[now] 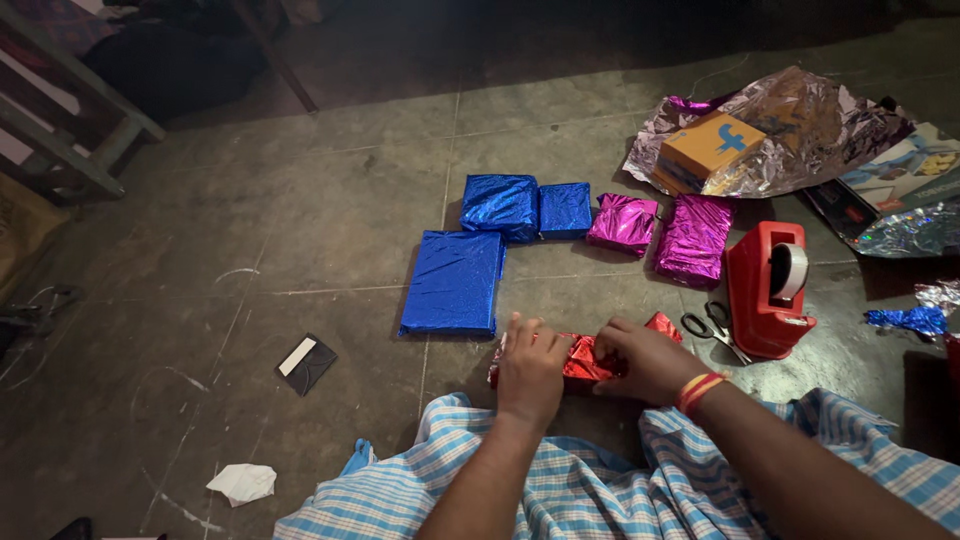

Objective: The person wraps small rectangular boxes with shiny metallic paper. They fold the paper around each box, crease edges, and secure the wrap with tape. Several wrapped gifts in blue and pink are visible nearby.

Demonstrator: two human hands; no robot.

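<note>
Red foil-wrapped parcel point(585, 358) lies on the stone floor point(330, 250) just before the person's lap, pressed under both hands: left hand point(530, 368) flat on its left end, right hand point(650, 362) gripping its right end. Beyond: three blue foil parcels point(455, 282) (one large, two small), two magenta foil parcels point(692, 240), one red tape dispenser point(768, 290), one pair of scissors point(712, 328).
</note>
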